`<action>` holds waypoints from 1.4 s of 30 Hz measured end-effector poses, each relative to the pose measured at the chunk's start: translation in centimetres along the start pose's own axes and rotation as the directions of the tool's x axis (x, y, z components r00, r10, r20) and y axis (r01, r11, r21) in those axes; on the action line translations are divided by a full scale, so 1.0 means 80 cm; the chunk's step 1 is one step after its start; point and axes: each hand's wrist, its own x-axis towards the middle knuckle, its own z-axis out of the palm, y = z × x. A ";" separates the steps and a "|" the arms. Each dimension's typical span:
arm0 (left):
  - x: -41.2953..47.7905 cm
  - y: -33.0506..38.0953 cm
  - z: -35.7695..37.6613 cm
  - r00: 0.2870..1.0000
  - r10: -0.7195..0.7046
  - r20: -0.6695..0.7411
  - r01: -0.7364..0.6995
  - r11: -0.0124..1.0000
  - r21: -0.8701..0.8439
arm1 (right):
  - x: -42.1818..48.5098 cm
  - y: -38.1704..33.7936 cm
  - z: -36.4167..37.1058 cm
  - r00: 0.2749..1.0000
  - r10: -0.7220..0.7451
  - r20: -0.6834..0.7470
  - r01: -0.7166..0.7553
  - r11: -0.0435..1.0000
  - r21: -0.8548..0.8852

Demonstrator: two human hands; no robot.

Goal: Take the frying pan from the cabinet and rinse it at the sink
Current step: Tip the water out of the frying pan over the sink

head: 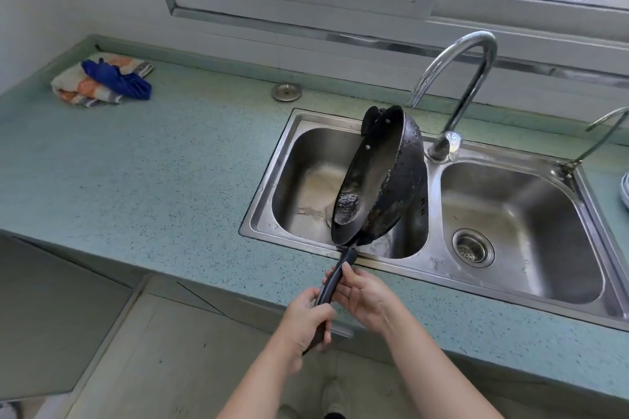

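A black frying pan (374,177) is tilted steeply on its side over the left basin of the steel double sink (269,201), its inside facing left and a little water pooled at its low edge. Its long dark handle runs down toward me. My left hand (306,320) grips the lower end of the handle. My right hand (364,296) holds the handle just above, fingers wrapped on it. The curved chrome faucet (476,78) stands behind the divider, its spout above the pan; no water stream shows.
Water lies in the left basin; the right basin (510,231) has a round drain strainer. A folded cloth with a blue glove (112,82) lies far left on the green counter. A sink plug (286,92) sits behind the sink. A second small tap (599,136) stands at right.
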 end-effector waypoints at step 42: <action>-0.013 0.000 0.013 0.981 -0.168 0.093 0.186 0.952 -0.244 | -0.014 -0.003 0.016 0.991 -0.095 -0.095 0.059 0.943 -0.329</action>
